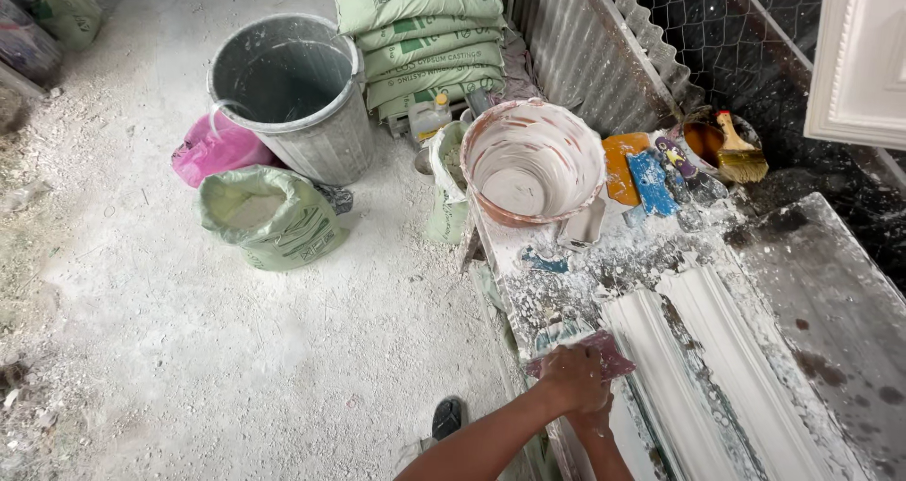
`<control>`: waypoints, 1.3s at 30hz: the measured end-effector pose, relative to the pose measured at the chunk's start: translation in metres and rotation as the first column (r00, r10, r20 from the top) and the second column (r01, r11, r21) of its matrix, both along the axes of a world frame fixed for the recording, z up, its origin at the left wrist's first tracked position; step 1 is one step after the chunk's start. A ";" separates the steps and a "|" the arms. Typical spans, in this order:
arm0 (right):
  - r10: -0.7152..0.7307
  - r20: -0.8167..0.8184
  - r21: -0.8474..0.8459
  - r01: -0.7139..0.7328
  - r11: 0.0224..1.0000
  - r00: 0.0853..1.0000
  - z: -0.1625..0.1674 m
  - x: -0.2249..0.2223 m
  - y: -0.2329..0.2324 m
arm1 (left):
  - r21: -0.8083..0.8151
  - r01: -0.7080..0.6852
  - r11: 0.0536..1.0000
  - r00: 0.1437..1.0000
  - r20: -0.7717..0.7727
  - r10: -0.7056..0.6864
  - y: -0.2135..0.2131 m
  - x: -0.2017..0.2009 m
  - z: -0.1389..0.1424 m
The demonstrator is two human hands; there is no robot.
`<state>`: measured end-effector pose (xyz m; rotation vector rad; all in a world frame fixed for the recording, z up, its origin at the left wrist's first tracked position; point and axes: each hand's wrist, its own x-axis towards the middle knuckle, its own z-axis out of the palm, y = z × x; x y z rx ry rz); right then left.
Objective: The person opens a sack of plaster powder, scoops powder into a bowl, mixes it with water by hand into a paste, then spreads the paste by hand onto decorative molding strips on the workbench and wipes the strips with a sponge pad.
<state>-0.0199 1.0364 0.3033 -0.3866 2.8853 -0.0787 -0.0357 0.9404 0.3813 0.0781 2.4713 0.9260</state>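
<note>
White dust covers the concrete floor (189, 349) at your left, gritty and scuffed, with a pink bag (212, 149) slumped against a grey, dented bin (293, 94). Just in front of that bin sits an open green sack (274, 215), its mouth rolled back on pale powder. Further along, a stack of green sacks (425, 37) leans by a corrugated metal sheet (576, 47).

Now the bench (547, 292): crusted, splattered white, rough all over. A round bowl (533, 160), orange under its plaster coat, stands at its far end, with orange and blue scrapers (637, 174) just beside it and a yellow-bristled brush (741, 155) resting across a small pot of brown liquid.

Your hands meet near the bench's front edge. Your left hand (574, 377) is closed over a flat reddish scraper (604, 354), fingers pressed together on top of it; your right hand (595, 415) is tucked underneath, and how it is shaped you cannot tell. The scraper's blade lies on the near end of the long white moulding (698, 349), ridged and smooth, running off to your right beside a wet, speckled grey slab (830, 302).
</note>
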 end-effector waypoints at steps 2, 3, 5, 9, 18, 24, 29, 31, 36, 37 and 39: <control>0.000 -0.008 0.007 0.000 1.000 1.000 -0.001 0.004 0.005 | -0.022 0.021 1.000 1.000 0.019 -0.021 0.002 0.008 0.008; -0.002 -0.010 0.011 0.002 1.000 1.000 -0.002 0.006 0.007 | -0.032 0.030 0.999 0.999 0.027 -0.029 0.003 0.011 0.012; -0.003 -0.010 0.019 0.003 1.000 1.000 -0.004 0.008 0.010 | -0.028 0.040 0.999 0.999 0.036 -0.039 0.006 0.016 0.020; -0.019 0.022 0.038 0.018 0.999 1.000 -0.009 0.007 0.014 | -0.032 0.057 0.998 0.996 0.073 -0.055 0.005 0.009 0.029; -0.056 0.121 0.111 0.043 0.993 0.991 -0.020 0.002 0.016 | -0.041 0.055 0.998 0.997 0.053 -0.053 0.004 0.004 0.021; 0.091 -0.362 -0.044 -0.114 0.992 0.928 -0.022 0.023 0.025 | -0.029 0.117 0.993 0.993 0.037 -0.116 0.015 0.020 0.018; 0.105 -0.377 0.015 -0.107 0.994 0.920 -0.020 0.009 0.016 | -0.054 0.097 0.994 0.992 0.091 -0.092 0.009 0.005 0.021; 0.043 -0.172 -0.087 -0.058 0.994 0.984 -0.019 0.001 0.012 | -0.047 0.083 0.995 0.993 0.083 -0.079 0.004 -0.001 0.019; -0.010 0.021 -0.007 0.010 1.000 1.000 -0.015 -0.004 0.012 | -0.029 0.081 0.996 0.997 0.006 -0.081 -0.002 -0.002 0.010; -0.036 0.071 0.021 0.034 0.999 0.997 -0.015 -0.002 0.013 | -0.034 0.086 0.996 0.996 0.011 -0.086 -0.001 0.000 0.008; -0.026 0.033 0.013 0.026 1.000 0.999 -0.016 0.002 0.014 | -0.046 0.100 0.994 0.995 0.015 -0.099 0.002 0.004 0.004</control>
